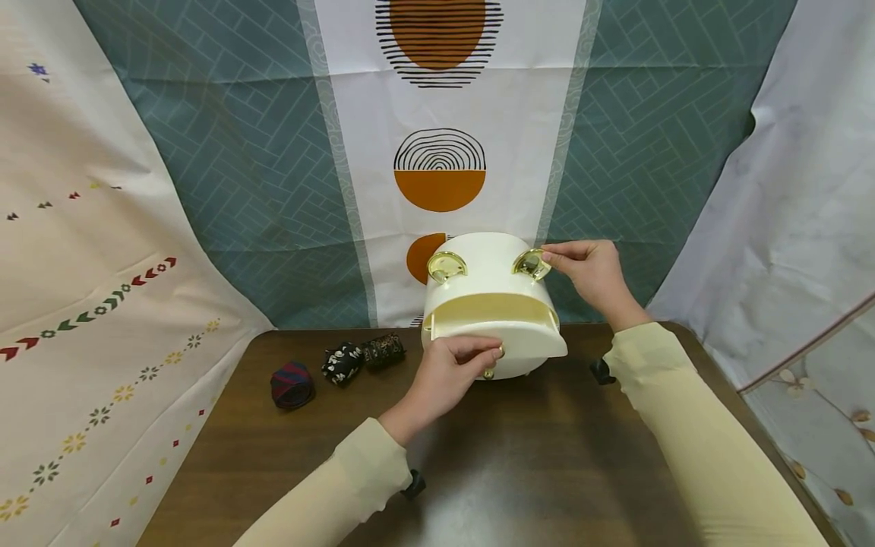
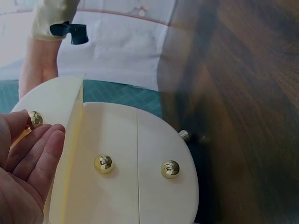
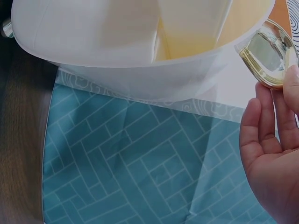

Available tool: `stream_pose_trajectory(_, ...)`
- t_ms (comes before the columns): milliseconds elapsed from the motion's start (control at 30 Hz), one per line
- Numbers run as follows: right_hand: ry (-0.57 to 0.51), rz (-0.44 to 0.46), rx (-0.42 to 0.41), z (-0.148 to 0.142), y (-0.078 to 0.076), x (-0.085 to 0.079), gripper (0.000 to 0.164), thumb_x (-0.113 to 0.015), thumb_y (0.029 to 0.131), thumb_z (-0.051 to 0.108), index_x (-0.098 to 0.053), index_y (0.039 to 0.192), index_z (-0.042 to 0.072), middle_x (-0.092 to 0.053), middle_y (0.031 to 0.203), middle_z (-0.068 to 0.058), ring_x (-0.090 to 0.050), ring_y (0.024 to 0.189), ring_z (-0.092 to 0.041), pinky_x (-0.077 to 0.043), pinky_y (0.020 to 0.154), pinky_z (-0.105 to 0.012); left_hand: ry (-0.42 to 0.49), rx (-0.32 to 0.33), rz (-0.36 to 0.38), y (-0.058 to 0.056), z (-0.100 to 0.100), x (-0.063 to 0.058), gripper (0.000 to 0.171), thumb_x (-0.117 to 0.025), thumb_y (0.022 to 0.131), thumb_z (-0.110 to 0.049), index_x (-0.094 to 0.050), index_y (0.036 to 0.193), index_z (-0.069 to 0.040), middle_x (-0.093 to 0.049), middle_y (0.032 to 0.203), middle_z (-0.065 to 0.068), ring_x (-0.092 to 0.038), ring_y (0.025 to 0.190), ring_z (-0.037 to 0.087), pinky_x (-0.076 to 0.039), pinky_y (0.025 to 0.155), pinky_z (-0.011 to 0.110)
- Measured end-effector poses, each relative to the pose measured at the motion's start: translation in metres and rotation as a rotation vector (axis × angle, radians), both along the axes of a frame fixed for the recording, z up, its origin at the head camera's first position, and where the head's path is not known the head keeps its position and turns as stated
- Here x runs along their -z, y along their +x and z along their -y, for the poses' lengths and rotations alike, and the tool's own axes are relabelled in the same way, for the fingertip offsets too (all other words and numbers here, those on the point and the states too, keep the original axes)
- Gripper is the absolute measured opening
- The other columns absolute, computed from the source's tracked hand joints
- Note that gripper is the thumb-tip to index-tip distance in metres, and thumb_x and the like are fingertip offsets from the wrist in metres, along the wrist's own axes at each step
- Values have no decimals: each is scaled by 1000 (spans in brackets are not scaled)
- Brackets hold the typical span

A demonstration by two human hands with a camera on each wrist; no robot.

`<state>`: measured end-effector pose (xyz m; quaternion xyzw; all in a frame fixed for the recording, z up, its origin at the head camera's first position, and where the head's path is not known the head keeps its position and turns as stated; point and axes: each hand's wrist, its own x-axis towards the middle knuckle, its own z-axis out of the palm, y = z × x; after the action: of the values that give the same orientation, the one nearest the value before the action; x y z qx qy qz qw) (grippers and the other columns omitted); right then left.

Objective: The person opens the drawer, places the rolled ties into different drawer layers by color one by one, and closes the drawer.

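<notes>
Pale yellow sleeves (image 1: 704, 448): nearest the camera, reaching forward over the dark wooden tabletop (image 1: 519, 471).
Cream drawer chest (image 1: 488, 262): rounded, standing at the tabletop's far edge before the patterned hanging cloth (image 1: 683, 114).
Top drawer (image 1: 529, 338): drawn partway out, its front well clear of the body; the two drawers below, each with a gold ball knob (image 2: 103, 163), sit flush.
Left hand (image 1: 447, 380): pinches the top drawer's gold knob (image 2: 36, 118).
Right hand (image 1: 595, 270): thumb and fingers grip the right-side gold oval ornament (image 1: 528, 264) (its twin (image 1: 447, 266) is untouched).
Fabric rolls (image 1: 343, 363): three, left of the chest — one red-and-blue striped, two dark and patterned.
Step in hand: likely working the top drawer while bracing the chest; whether it slides out or in, I cannot tell.
Next move: calls for a straight, even slide — with the right hand steadying the chest against tipping.
</notes>
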<state>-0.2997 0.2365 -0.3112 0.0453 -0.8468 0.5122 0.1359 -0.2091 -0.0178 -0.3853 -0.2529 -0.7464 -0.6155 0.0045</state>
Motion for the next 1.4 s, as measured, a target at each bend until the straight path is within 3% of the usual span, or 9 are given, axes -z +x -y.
stream_pose_trajectory(167,16,-16,9,1,-1,1,36,-70,80,41,-74,103,14,-72,100,-1,-64,86,-1,-56,77,-28,-5,-1,-18,4,0,-1,20,-67,86,-22,-73,103,-14,-73,93,4,-66,76,9,-56,70,25)
stream_pose_trajectory(267,38,-28,15,2,-1,1,34,-69,81,40,-74,103,15,-72,100,-2,-65,84,-5,-55,71,-22,-20,-15,-30,10,1,-7,19,-67,86,-17,-73,103,-10,-73,93,7,-66,74,12,-56,68,25)
stream_pose_trajectory(433,46,-40,22,2,-2,1,32,-69,81,40,-74,102,16,-73,99,-2,-67,85,-14,-55,70,-22,-42,-34,-56,18,3,-16,19,-68,86,-14,-73,102,-7,-73,88,7,-66,74,22,-55,67,24)
stream_pose_trajectory(667,43,-45,36,1,-2,0,32,-70,80,40,-75,101,16,-73,95,1,-66,85,-20,-54,68,-21,-38,-31,-64,12,2,-1,20,-68,85,-27,-74,102,-17,-73,87,1,-65,73,13,-55,67,24)
stream_pose_trajectory(833,46,-58,27,0,-1,0,31,-70,81,39,-75,101,16,-73,96,1,-66,82,-17,-55,68,-23,-30,-23,-47,14,2,2,20,-68,85,-28,-74,103,-18,-73,94,-4,-67,76,14,-56,67,24)
stream_pose_trajectory(967,53,-70,19,-1,-1,1,29,-69,82,38,-74,102,17,-73,97,-2,-66,80,-11,-55,68,-23,-29,-26,-20,23,1,-9,19,-67,86,-20,-74,102,-13,-73,98,0,-68,78,14,-56,68,24)
stream_pose_trajectory(1133,53,-60,14,-2,-1,2,30,-69,82,40,-74,102,17,-73,98,-1,-65,78,-7,-54,67,-21,-35,-18,-22,35,1,-25,18,-67,86,-13,-73,102,-7,-73,99,6,-68,77,23,-55,67,24)
stream_pose_trajectory(1400,51,-31,17,-1,-1,3,33,-68,81,43,-74,102,18,-73,98,0,-66,80,-11,-54,68,-22,-58,-26,-30,35,0,-20,19,-67,86,-14,-73,103,-9,-73,99,5,-68,76,19,-55,67,23)
